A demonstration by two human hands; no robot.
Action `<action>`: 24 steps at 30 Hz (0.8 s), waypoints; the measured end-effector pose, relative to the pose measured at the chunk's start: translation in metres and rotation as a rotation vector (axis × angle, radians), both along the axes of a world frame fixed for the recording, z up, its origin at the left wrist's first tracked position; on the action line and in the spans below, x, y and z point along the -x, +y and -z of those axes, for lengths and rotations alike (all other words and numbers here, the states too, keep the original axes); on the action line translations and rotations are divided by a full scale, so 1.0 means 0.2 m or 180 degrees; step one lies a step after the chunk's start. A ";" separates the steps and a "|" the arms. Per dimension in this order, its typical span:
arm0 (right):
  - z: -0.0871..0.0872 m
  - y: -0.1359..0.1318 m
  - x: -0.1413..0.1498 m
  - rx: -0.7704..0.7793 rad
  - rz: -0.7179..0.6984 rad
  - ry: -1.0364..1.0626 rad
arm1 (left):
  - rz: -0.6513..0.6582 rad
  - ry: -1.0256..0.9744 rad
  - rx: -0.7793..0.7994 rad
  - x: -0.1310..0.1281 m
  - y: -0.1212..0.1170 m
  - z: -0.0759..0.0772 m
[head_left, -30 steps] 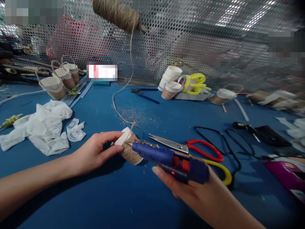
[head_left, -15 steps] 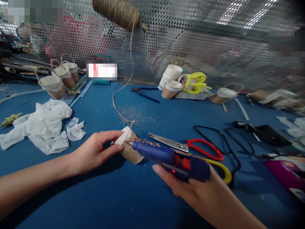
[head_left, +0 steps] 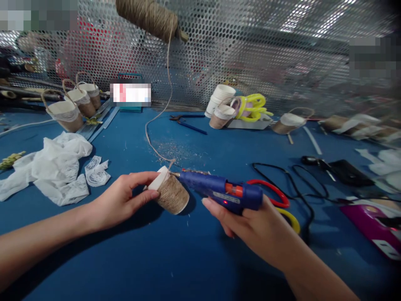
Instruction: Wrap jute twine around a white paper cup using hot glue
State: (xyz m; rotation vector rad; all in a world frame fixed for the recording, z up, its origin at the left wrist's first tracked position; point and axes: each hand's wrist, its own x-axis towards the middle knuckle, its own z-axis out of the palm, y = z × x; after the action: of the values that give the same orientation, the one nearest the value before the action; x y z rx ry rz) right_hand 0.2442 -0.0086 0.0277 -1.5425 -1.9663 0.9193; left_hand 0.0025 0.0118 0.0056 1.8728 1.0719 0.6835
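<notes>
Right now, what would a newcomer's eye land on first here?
Mid-frame, the blue glue gun in the right hand, its nozzle close to the twine-wrapped cup that the left hand pinches. Then the big twine spool at the top, before the perforated screen, and the bright yellow bundle right of the stacked white cups.

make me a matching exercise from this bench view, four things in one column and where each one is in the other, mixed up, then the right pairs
Things
1. Blue glue gun
2. Twine-wound cup
3. Spool of twine
4. Heap of white fabric

Places
A. Pinched in the left hand
B. Lying on the blue table, at the left
C. Gripped in the right hand
D. High up, at the perforated screen

Right pairs
1-C, 2-A, 3-D, 4-B
</notes>
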 end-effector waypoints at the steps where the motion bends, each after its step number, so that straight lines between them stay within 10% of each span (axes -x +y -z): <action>1: 0.00 0.00 0.00 0.0033 0.0010 -0.0025 | -0.0007 -0.0003 0.0004 0.00 0.00 0.00; 16: -0.07 0.11 -0.03 0.0718 0.0015 0.0223 | -0.0022 -0.0118 -0.0148 0.02 0.01 0.01; 24: -0.04 0.39 -0.07 0.0273 0.1112 0.0373 | -0.0148 0.0062 -0.0385 0.02 0.00 -0.06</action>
State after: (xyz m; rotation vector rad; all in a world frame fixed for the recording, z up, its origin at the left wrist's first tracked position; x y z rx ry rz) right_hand 0.2574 0.0698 0.0356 -1.7649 -1.5295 0.9292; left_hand -0.0021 0.0123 0.0182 1.9661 1.1113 0.7735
